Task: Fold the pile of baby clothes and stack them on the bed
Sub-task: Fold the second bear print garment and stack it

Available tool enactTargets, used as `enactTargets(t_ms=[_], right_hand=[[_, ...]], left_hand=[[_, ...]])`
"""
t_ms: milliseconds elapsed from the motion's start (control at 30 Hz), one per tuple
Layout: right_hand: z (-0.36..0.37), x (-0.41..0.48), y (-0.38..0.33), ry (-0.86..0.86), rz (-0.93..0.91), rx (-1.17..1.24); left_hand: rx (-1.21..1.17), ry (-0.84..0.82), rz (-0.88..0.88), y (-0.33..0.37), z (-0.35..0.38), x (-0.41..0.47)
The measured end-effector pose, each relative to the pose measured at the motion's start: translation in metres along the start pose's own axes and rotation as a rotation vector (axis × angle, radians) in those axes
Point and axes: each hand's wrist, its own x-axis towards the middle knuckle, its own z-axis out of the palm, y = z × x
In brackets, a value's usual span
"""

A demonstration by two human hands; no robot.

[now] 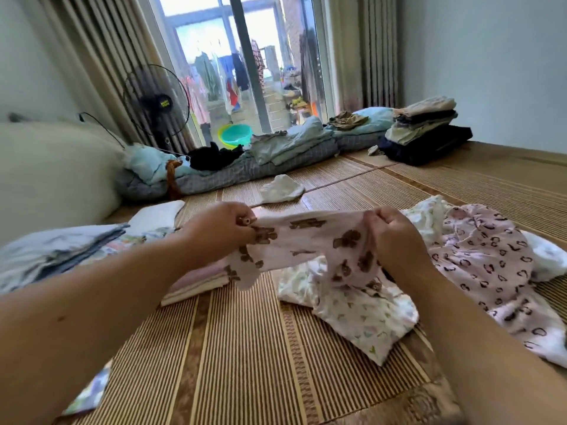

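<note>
Surface: striped brown-and-tan woven bamboo mat (245,348) over the bed, ribbed and stiff, likely slippery for cloth. Daylight comes from a glass door far behind the work.

Item in hand: white soft-knit baby garment printed with brown bears (310,237). You hold it raised over the mat, stretched sideways between both hands. Your left hand (221,228) pinches its left end between thumb and curled fingers. Your right hand (395,237) is curled tight around its right end, cloth bunched inside. The lower part hangs slack and twisted.

Under and right of the bear garment is the unfolded pile: a thin white cotton piece with small pastel marks (368,317), rumpled, and a pale pink piece with dark loop print (478,259), gathered and frilly. Left of the bear garment, just beside your left wrist, is a flat folded stack of pale pink and cream cloth (196,282), square-edged. Further left lies folded grey-blue fabric (55,253).

Judged step: straightening before the first fold. At least two pieces wait.

Risks:
1. The hanging tail appears to rest on the pastel piece; a swing could drag it along and tangle the pile.
2. The knit looks stretchy; hard pulling between two bunched grips may skew the edge, so the fold lands crooked.
3. The smooth mat may let the garment slide while you crease it.
4. Your left forearm passes just over the folded stack; a low sweep would knock it out of line.
</note>
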Motion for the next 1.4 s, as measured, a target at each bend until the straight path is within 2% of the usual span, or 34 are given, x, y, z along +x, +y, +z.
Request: enactTargets(t_ms=[100,200,333,400,500,600,667,733,800,900,1033,1133,1200,1267,1333,1400], right_hand=[[0.012,-0.016,-0.018,-0.086,-0.109,-0.108],[0.027,-0.037,-0.033,-0.253,-0.206,-0.237],[0.044,-0.056,-0.062,-0.294,-0.266,-0.311],[0.057,-0.062,-0.088,-0.335,-0.140,-0.136],[0.074,-0.068,-0.133,-0.422,0.084,0.196],[0.086,-0.071,-0.172,-0.486,0.106,0.289],[0.091,-0.072,-0.190,-0.518,0.120,0.329],[0.092,-0.073,-0.204,-0.541,0.141,0.346],[0.089,-0.073,-0.212,-0.533,0.165,0.387],[0.081,-0.074,-0.217,-0.537,0.201,0.425],[0.075,-0.076,-0.223,-0.556,0.218,0.419],[0.070,-0.074,-0.222,-0.459,0.189,0.403],[0.065,-0.072,-0.215,-0.326,0.077,0.231],[0.061,-0.075,-0.203,-0.266,-0.180,-0.079],[0.066,-0.089,-0.197,-0.467,-0.394,-0.301],[0.078,-0.100,-0.194,-0.660,-0.465,-0.432]], left_hand=[[-0.041,0.061,-0.046,-0.022,-0.035,-0.025],[-0.108,0.135,-0.088,-0.043,-0.064,-0.051],[-0.147,0.210,-0.155,-0.068,-0.083,-0.077],[-0.101,0.185,-0.214,-0.081,-0.081,-0.085],[-0.162,0.122,-0.253,-0.085,-0.065,-0.100],[-0.271,0.116,-0.074,-0.069,-0.039,-0.128],[-0.480,0.024,-0.018,-0.054,-0.017,-0.148],[-0.520,-0.006,-0.030,-0.048,0.004,-0.155],[-0.530,0.072,-0.084,-0.051,0.015,-0.149],[-0.730,0.172,-0.138,-0.049,0.010,-0.138],[-0.994,0.151,-0.040,-0.027,-0.011,-0.126],[-1.076,0.185,-0.046,-0.015,-0.034,-0.120],[-1.044,0.201,-0.040,-0.019,-0.048,-0.118],[-0.887,0.184,-0.017,-0.023,-0.062,-0.119],[-0.632,0.158,0.046,-0.026,-0.072,-0.119],[-0.346,0.123,0.108,-0.026,-0.079,-0.119]])
